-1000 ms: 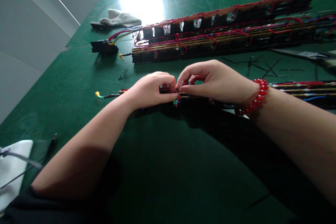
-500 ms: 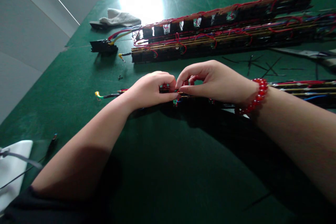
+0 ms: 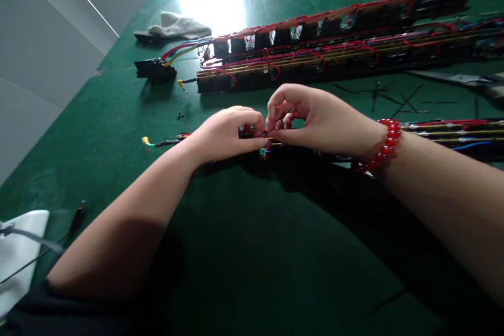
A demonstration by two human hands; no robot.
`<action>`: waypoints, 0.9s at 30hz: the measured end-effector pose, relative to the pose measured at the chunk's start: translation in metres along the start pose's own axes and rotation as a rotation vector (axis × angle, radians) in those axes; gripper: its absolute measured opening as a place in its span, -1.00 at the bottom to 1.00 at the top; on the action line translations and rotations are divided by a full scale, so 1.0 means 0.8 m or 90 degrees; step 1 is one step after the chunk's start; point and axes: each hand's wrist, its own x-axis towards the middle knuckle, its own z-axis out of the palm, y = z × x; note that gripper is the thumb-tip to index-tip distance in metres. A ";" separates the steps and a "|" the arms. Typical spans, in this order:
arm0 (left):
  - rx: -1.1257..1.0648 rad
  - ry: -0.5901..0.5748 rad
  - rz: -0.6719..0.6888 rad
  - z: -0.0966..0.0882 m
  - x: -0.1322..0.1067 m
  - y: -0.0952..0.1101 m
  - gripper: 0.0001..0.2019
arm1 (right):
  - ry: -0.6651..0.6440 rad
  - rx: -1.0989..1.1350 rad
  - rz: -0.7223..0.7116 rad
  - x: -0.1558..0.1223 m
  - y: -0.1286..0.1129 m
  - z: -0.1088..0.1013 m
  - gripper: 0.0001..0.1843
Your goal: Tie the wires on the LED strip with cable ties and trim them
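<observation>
A long black strip with red, blue and brass-coloured wiring [image 3: 452, 134] lies across the green table [image 3: 252, 252] in front of me. My left hand [image 3: 226, 134] is curled over its left part, fingers closed on the strip. My right hand [image 3: 315, 118], with a red bead bracelet [image 3: 384, 144] on the wrist, pinches something small at the strip right beside my left fingertips. A wire with a yellow-green end [image 3: 147, 142] sticks out of the strip's left end.
Two more long wired strips [image 3: 334, 44] lie side by side farther back, with a black plug [image 3: 153, 69] at their left. A grey cloth [image 3: 179, 26] lies at the far left. Loose black cable ties [image 3: 388, 97] and scissors [image 3: 460, 81] sit at the right. White material [image 3: 18, 252] lies near left.
My right hand's fingers have lifted slightly and bent more over the pinch point. My left hand has stayed in place.
</observation>
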 end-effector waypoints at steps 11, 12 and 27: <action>0.008 0.000 -0.032 0.000 0.001 0.001 -0.87 | 0.019 -0.092 -0.047 -0.003 -0.001 0.000 -0.83; 0.008 0.000 -0.030 -0.001 0.001 0.001 -0.87 | 0.021 -0.096 -0.051 -0.003 -0.001 0.000 -0.84; 0.019 0.007 -0.042 0.001 0.001 0.002 -0.92 | -0.002 -0.192 -0.091 -0.005 -0.004 0.003 -0.90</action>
